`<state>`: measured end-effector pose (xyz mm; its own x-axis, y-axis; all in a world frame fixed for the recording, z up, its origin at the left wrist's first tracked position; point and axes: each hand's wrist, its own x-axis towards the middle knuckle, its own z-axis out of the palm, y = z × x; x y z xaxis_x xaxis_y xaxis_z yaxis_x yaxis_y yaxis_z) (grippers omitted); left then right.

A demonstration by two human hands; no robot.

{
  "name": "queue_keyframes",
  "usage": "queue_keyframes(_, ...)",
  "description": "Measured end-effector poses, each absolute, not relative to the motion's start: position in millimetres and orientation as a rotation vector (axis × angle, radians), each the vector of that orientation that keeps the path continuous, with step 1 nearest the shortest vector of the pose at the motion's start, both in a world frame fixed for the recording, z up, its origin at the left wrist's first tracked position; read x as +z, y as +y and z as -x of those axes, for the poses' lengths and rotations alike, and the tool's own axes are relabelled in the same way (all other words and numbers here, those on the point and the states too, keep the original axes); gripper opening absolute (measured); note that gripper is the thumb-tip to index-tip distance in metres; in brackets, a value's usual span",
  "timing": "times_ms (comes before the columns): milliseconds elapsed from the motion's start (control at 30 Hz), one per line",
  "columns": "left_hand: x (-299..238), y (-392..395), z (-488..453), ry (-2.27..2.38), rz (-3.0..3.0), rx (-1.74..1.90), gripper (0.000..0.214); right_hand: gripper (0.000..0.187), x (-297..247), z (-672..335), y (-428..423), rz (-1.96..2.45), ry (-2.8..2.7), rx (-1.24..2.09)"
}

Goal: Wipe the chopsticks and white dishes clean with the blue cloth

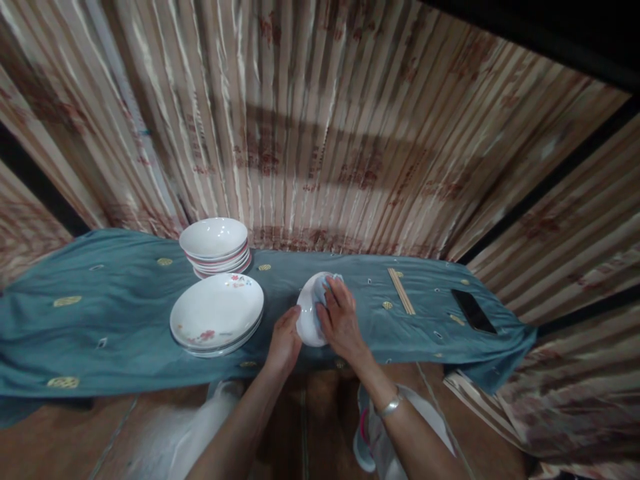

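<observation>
A small white bowl (pixel 307 319) is held tilted over the near part of the table. My left hand (pixel 286 340) grips its left rim, thumb on the near side. Pressed against the bowl's right inner side is a light blue cloth (pixel 320 288), bunched under the fingers of my right hand (pixel 341 319). Part of the cloth and the bowl's right edge are hidden by that hand. To the left of my hands lies a stack of white plates (pixel 217 312) with small flowers on the rim.
Behind the plates stands a stack of white bowls (pixel 214 239) with reddish rims. Chopsticks (pixel 401 291) and a black phone (pixel 473 311) lie to the right on the green tablecloth (pixel 125 320). A pleated curtain (pixel 300 153) hangs along the table's far edge.
</observation>
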<state>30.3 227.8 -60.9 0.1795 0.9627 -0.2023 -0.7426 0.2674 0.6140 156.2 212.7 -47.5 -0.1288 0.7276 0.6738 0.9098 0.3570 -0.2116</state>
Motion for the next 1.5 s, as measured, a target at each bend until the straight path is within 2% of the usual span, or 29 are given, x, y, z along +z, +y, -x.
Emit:
queue_keyframes(200, -65, 227, -29, 0.578, -0.54, 1.257, 0.028, 0.041, -43, -139, 201, 1.319, -2.124, -0.374)
queue_keyframes(367, -65, 227, -32, 0.591, -0.6, 1.214, 0.028, 0.04, -33, -155, 208, 1.385, -1.964, -0.378)
queue_keyframes(533, -61, 225, -32, 0.62, -0.596, 1.196, 0.036, 0.045, -40, -189, 225, 1.477, -1.723, -0.128)
queue_keyframes(733, -68, 229, -29, 0.661, -0.51, 1.233, 0.035, 0.057, -71, -213, 241, 1.524, -1.372, 0.216)
queue_keyframes(933, -74, 234, -26, 0.664, -0.457, 1.245, 0.035, 0.058, -97, -215, 243, 1.62, -1.225, 0.354)
queue_keyframes(1067, -72, 236, -24, 0.649, -0.394, 1.248, 0.034, 0.051, -111, -208, 237, 1.644, -1.292, 0.289)
queue_keyframes(1167, -68, 238, -23, 0.691, -0.303, 1.238, 0.026, 0.043, -122, -200, 232, 1.618, -1.406, 0.193)
queue_keyframes(1500, -58, 241, -23, 0.774, -0.192, 1.207, 0.022, 0.041, -127, -173, 212, 1.478, -1.682, -0.039)
